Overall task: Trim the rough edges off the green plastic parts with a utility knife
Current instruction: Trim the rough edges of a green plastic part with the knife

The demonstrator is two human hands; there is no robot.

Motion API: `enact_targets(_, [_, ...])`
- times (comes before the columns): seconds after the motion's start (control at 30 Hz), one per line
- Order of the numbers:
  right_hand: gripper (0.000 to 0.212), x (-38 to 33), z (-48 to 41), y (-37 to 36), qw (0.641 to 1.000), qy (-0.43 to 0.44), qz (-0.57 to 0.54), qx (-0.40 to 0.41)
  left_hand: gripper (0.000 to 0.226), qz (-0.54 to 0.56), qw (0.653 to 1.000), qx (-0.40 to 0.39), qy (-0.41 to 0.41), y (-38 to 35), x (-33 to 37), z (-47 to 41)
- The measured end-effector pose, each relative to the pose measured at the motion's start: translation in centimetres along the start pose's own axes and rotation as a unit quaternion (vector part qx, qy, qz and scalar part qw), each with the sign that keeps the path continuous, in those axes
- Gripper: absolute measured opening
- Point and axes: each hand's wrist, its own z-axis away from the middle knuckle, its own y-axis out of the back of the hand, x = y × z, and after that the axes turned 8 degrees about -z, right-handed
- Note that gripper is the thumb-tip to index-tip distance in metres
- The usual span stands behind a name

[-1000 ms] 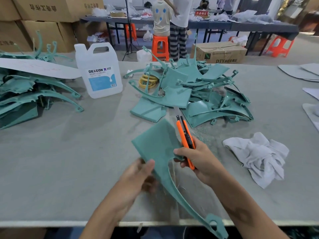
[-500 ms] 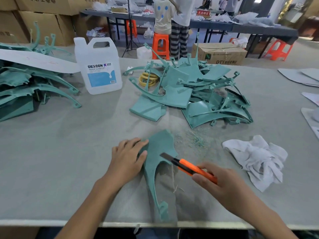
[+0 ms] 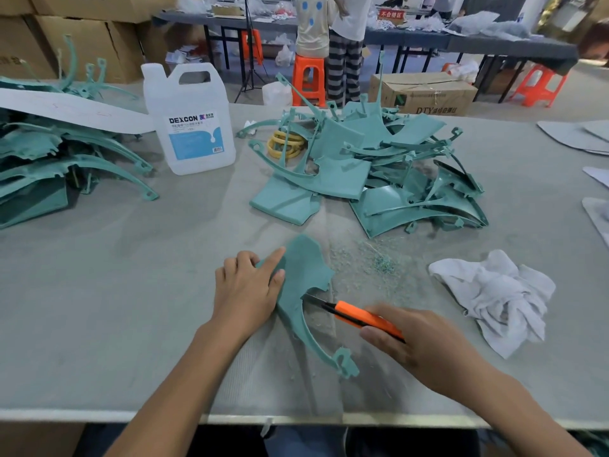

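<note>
Shavings (image 3: 379,265) dot the table (image 3: 131,291); near its front edge the left hand (image 3: 245,291) presses one green part (image 3: 303,275) flat while the right hand (image 3: 418,344) grips the knife (image 3: 359,316) at its notch. The pile (image 3: 362,166) behind likely awaits trimming.

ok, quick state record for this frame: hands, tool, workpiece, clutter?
left hand: presses the green part down on the table
right hand: grips the utility knife
blade: at the part's inner curved edge
pile: more green parts heaped behind
shavings: green, right of the part
other: white rag right, DEXCON jug back left
</note>
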Motion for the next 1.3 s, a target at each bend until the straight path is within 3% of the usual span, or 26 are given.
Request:
enact_targets(0.2, [0.05, -0.3, -0.6, -0.3, 1.0, 0.016, 0.004, -0.021, 0.048, 0.002, 1.0, -0.004, -0.004, -0.6, 0.1, -0.1])
enact_targets(0.37, [0.048, -0.1, -1.4, -0.4, 0.996, 0.022, 0.09, 0.017, 0.052, -0.005, 0.999, -0.024, -0.037, -0.8, -0.2, -0.4])
enact_targets(0.57, [0.044, -0.2, -1.4, -0.5, 0.995, 0.03, 0.091, 0.008, 0.053, -0.005, 0.999, -0.023, -0.035, -1.0, -0.2, -0.3])
enact_targets(0.77, [0.068, -0.7, -1.1, -1.4, 0.995, 0.037, 0.091, 0.022, 0.053, -0.011, 0.999, -0.019, -0.033, -1.1, -0.2, -0.3])
enact_targets(0.87, [0.062, -0.3, -1.3, -0.9, 0.991, 0.021, 0.118, 0.052, 0.052, -0.008, 0.999, -0.017, -0.033, -1.1, -0.2, -0.4])
enact_targets(1.0, [0.068, -0.4, -1.1, -1.0, 0.994, 0.032, 0.103, 0.021, 0.053, -0.015, 0.999, -0.017, -0.032, -1.1, -0.1, -0.3])
enact_targets(1.1, [0.064, -0.5, -1.2, -0.9, 0.992, 0.014, 0.118, 0.051, 0.052, -0.012, 0.999, -0.015, -0.027, -1.0, 0.0, -0.2])
enact_targets(1.23, [0.07, -0.6, -0.9, -1.0, 0.995, 0.026, 0.09, 0.017, 0.052, -0.021, 0.999, -0.007, -0.033, -0.8, 0.1, -0.1])
enact_targets(1.3, [0.066, -0.4, -0.9, -0.6, 0.992, 0.009, 0.12, 0.038, 0.052, -0.019, 0.999, -0.005, -0.035, -0.8, 0.1, -0.1])
